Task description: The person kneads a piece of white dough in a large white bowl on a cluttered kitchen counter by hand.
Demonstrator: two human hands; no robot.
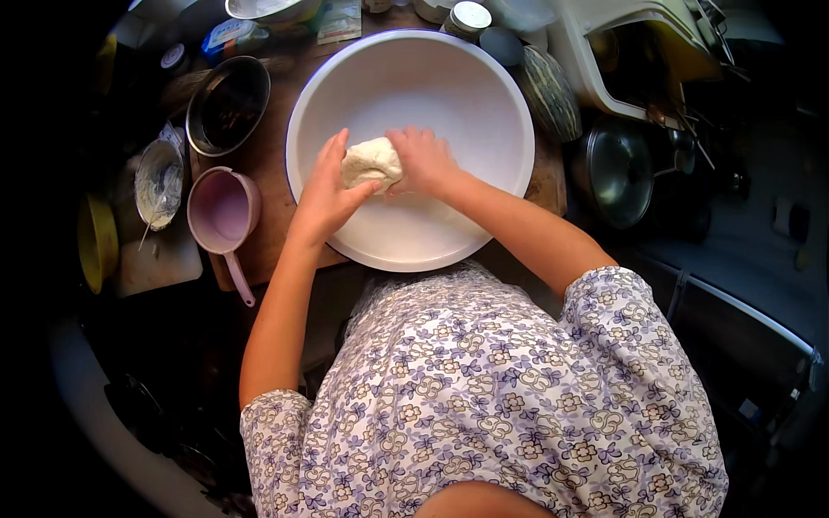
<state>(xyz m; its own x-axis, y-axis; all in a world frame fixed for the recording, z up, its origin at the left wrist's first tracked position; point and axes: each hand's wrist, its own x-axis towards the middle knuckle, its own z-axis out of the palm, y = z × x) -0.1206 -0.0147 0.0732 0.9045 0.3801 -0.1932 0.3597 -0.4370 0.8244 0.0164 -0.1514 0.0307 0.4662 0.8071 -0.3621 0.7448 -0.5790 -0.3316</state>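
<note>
A lump of pale dough (372, 162) is between my two hands, over the inside of a large white enamel basin (414, 243) with a blue rim. My left hand (332, 191) cups the dough's left side, thumb along its lower edge and fingers pointing up. My right hand (422, 160) presses against its right side, fingers curled over it and slightly blurred. The dough has a fold across its front. Whether it rests on the basin's bottom or is lifted, I cannot tell. The basin's inner wall looks smooth and bare around it.
A pink plastic dipper (223, 210), a dark-filled metal bowl (230, 107) and a floury metal bowl (159, 184) stand left on the wooden table (275, 223). A striped green squash (549, 94), a lidded jar (467, 21) and a metal pot (620, 171) lie right.
</note>
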